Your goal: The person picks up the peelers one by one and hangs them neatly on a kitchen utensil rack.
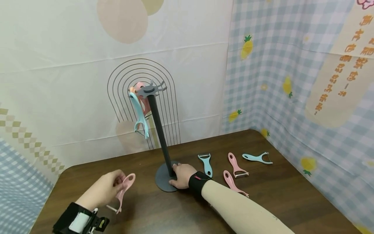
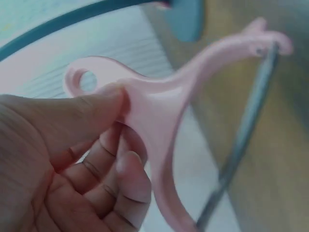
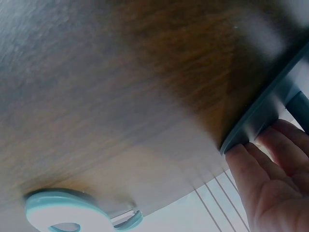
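Note:
My left hand [image 1: 112, 185] pinches a pink peeler [image 1: 125, 190] between thumb and fingers, above the table's left part. In the left wrist view, the thumb presses the peeler [image 2: 149, 104] just below its holed handle end, and its metal blade faces away. My right hand [image 1: 184, 175] holds the foot of a dark grey stand [image 1: 159, 133], thumb and fingers on either side of the post. The right wrist view shows fingers at the rim of the round base [image 3: 260, 116]. From the stand's hooked top [image 1: 149, 90] hang a light-blue peeler [image 1: 138, 112], a pink peeler [image 1: 145, 105] and an orange-ended one, partly hidden.
Right of the stand, a blue peeler [image 1: 206, 164], two pink peelers [image 1: 233, 162] and another blue peeler [image 1: 255, 158] lie on the brown wooden table [image 1: 152, 214]. A printed white cloth [image 1: 198, 81] hangs behind, and a checked cloth [image 1: 292, 107] borders the right side.

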### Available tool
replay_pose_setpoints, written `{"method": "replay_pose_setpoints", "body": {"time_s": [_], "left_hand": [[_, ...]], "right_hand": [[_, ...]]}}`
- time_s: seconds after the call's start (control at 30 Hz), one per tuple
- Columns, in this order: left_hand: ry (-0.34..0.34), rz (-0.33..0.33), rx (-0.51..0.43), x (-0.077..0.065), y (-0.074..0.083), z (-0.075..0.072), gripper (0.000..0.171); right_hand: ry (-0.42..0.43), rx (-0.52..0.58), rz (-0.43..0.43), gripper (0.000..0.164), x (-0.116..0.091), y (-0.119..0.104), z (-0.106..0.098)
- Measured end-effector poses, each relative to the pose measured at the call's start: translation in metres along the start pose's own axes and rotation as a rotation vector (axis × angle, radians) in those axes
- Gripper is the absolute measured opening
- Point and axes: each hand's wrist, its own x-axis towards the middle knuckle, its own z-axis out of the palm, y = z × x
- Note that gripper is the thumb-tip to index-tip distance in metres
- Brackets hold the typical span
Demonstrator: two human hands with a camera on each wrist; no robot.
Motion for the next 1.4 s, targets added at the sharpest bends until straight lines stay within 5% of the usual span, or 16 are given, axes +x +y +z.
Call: {"method": "replay_pose_setpoints", "body": {"time_s": [0.2, 0.67, 0.83, 1.4], "left_hand": [[0.091, 0.120, -0.075, 0.007, 0.033, -0.025, 0.013], [0.502, 0.336, -0.195, 0.025, 0.098, -0.055, 0.012], [0.562, 0.360, -0.299, 0.026, 0.113, -0.067, 0.015], [0.647, 0.379, -0.332, 0.033, 0.134, -0.079, 0.018]], "right_hand": [[0.011, 0.013, -0.004, 0.065, 0.000, -0.004, -0.001], [0.004, 0.048, 0.013, 0.068, 0.001, 0.004, 0.000], [-0.009, 0.025, 0.000, 0.068, 0.002, 0.005, 0.001], [-0.039, 0.023, -0.003, 0.066, 0.000, 0.004, 0.000]]}}
